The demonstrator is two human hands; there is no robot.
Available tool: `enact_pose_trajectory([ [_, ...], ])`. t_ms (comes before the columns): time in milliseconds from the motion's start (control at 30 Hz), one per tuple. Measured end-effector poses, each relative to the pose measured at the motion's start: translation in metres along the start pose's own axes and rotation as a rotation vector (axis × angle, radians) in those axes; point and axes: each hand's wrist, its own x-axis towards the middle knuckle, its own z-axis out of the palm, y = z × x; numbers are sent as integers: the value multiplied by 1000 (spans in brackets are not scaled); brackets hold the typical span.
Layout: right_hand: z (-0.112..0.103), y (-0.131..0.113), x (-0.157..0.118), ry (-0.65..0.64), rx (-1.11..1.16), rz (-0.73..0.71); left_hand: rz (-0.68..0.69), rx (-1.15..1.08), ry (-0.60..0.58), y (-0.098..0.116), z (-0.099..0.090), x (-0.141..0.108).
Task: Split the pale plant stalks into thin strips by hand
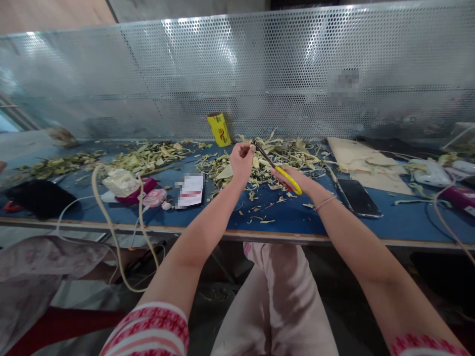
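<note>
Nearest camera: red-and-white patterned sleeves, pale trousers between, below table level. On to containers: yellow can-like container, open end up, leaning slightly, right by perforated metal panel; cannot make out contents. Left of hands, magenta item with cream bundle on top, next to pink item; cannot tell if containers.

Right hand: fingers closed around yellow-handled scissors, blades angled up-left, over near side of main heap of plant scraps. Left hand: fingers curled in at blade tips; cannot tell what, if anything, pinched there. Loose scraps spilling toward near side.

Edges: panel along far side, table front edge just over lap. Cream tube looping down over front edge, at left. Open room: blue tabletop strip between heap and front edge, with scattered bits. Bounded left by white printed card, right by phone. Behind phone, flat tan sheets. Farther left, second scrap heap.
</note>
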Motion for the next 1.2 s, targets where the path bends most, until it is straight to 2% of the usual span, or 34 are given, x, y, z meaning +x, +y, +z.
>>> enact_pose_trajectory([
  [200,-3,-12,-1,66,-234,10,36,22,12,4,-1,-2],
  [433,-1,-23,-3,81,-270,72,100,65,3,3,2,-3],
  [633,-1,-20,-2,141,-309,32,156,79,10,1,4,-2],
  [867,0,-20,1,140,-325,86,207,122,12,3,2,-3],
  [1200,-4,-24,1,152,-416,54,208,129,31,4,2,-2],
])
